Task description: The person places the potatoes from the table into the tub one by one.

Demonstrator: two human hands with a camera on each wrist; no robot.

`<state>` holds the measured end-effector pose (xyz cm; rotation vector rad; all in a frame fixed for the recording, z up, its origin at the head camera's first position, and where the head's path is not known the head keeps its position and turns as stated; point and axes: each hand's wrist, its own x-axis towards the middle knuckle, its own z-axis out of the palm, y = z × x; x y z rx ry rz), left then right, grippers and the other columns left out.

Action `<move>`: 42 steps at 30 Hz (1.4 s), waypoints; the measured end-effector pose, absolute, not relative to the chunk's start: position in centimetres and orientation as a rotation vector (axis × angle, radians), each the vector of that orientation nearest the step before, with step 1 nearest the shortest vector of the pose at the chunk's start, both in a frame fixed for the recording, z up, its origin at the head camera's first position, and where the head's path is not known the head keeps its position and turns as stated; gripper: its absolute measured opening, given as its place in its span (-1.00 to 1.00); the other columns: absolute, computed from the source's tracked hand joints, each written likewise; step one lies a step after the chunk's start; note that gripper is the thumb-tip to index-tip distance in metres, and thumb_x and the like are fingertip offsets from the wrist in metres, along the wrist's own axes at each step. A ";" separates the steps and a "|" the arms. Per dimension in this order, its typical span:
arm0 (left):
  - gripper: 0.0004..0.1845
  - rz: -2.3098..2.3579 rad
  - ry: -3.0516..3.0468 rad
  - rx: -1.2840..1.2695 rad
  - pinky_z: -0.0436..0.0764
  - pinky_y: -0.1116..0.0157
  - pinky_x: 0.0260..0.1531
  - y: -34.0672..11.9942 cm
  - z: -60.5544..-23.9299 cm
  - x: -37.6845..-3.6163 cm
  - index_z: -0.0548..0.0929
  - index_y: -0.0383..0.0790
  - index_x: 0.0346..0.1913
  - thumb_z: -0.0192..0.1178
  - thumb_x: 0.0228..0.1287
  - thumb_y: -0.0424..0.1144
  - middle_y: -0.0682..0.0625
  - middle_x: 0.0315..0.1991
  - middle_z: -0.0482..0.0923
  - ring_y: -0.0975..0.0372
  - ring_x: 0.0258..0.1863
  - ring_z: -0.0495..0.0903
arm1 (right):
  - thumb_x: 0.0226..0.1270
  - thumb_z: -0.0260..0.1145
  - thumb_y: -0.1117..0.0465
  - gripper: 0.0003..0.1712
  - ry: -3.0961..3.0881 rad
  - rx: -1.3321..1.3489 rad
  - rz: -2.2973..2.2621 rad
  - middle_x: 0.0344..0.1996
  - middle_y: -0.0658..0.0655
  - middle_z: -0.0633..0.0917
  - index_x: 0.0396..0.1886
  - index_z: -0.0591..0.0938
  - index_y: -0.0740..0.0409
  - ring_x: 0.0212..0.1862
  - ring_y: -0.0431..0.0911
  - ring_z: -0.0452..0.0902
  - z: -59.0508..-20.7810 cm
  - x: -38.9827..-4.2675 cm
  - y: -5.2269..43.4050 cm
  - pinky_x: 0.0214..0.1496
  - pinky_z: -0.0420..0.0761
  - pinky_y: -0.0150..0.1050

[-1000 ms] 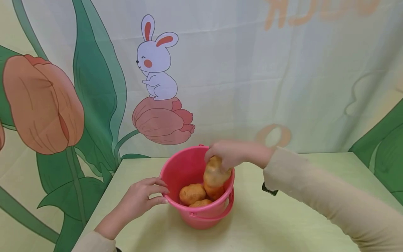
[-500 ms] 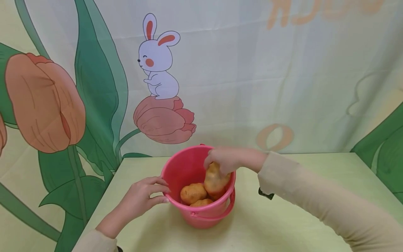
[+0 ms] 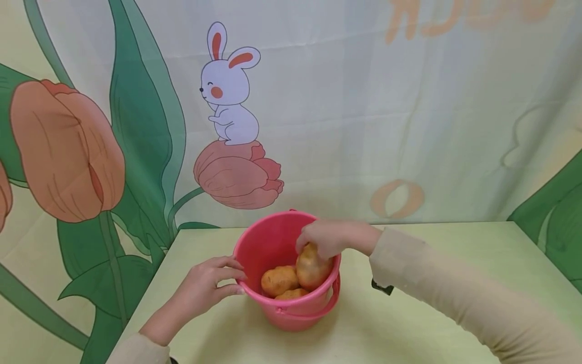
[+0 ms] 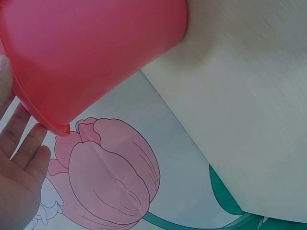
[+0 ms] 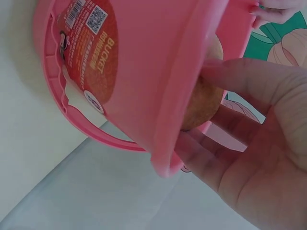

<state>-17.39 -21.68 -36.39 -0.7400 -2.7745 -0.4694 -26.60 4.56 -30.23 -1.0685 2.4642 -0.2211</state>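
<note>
Hidden for the most part: the lower half of the held potato (image 3: 312, 266), sunk behind the near wall of the pink bucket (image 3: 268, 237). Hard to separate in the head view are the right hand's fingertips, folded over the top of that potato and merged with it in colour. Cut off at the picture's edge in the left wrist view: most of the left hand (image 4: 17, 177), only straight fingers and part of the palm showing. Barely seen at the bucket's bottom, a third potato (image 3: 291, 293), just a sliver above the rim.

Right hand (image 3: 328, 236) curled over the bucket's far right rim, pinching the large potato between thumb and fingers; in the right wrist view, the fingers (image 5: 249, 79) pressed on the brown skin, the bucket's rim just below the grip and the label (image 5: 91, 45) on the outer wall further down. Just left of the grip and lower, a second potato (image 3: 278, 279) lying inside the bucket, touching the held one.

Left hand (image 3: 206, 285) spread loosely, fingertips resting against the bucket's outer left wall near the rim, not wrapped round it. Bucket upright on the pale green table (image 3: 409, 323), handle (image 3: 334, 298) folded down at the near side, under the right hand's grip.
</note>
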 end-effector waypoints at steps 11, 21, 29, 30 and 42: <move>-0.73 -0.471 -2.750 -0.762 0.60 0.29 -0.22 -21.7 -36.6 -17.4 0.69 0.01 -0.30 0.36 -0.19 -0.10 0.16 -0.22 0.57 0.26 -0.13 0.53 | -0.15 0.39 0.39 -0.56 2.438 -1.036 -0.231 -0.24 -0.11 0.54 -0.21 0.64 -0.10 -0.10 -0.18 0.37 -31.5 -26.6 4.2 -0.27 0.59 -0.36; -0.74 -0.481 -2.750 -0.756 0.60 0.28 -0.21 -21.7 -36.6 -17.4 0.69 0.02 -0.31 0.36 -0.19 -0.09 0.17 -0.22 0.56 0.26 -0.13 0.53 | -0.12 0.37 0.41 -0.57 2.423 -0.986 -0.224 -0.20 -0.07 0.57 -0.21 0.65 -0.10 -0.05 -0.15 0.40 -32.5 -26.3 3.6 -0.26 0.61 -0.35; -0.73 -0.481 -2.749 -0.752 0.60 0.29 -0.22 -21.7 -36.6 -17.4 0.70 0.01 -0.31 0.36 -0.19 -0.10 0.15 -0.22 0.57 0.26 -0.14 0.53 | -0.15 0.39 0.41 -0.55 2.427 -0.970 -0.243 -0.22 -0.07 0.57 -0.20 0.64 -0.08 -0.10 -0.16 0.40 -32.6 -26.3 3.7 -0.28 0.61 -0.34; -0.73 -0.482 -2.749 -0.752 0.60 0.28 -0.22 -21.7 -36.6 -17.4 0.70 0.01 -0.31 0.36 -0.19 -0.10 0.15 -0.22 0.57 0.26 -0.14 0.53 | -0.15 0.39 0.41 -0.56 2.427 -0.969 -0.246 -0.22 -0.07 0.57 -0.20 0.64 -0.07 -0.10 -0.16 0.39 -32.6 -26.4 3.7 -0.29 0.61 -0.34; -0.74 -0.480 -2.765 -0.729 0.60 0.30 -0.22 -21.6 -36.5 -17.4 0.69 0.05 -0.31 0.36 -0.19 -0.09 0.18 -0.21 0.56 0.26 -0.12 0.53 | -0.11 0.36 0.41 -0.60 2.425 -0.989 -0.306 -0.25 -0.05 0.58 -0.22 0.65 -0.04 -0.14 -0.15 0.40 -32.8 -26.4 4.3 -0.33 0.60 -0.37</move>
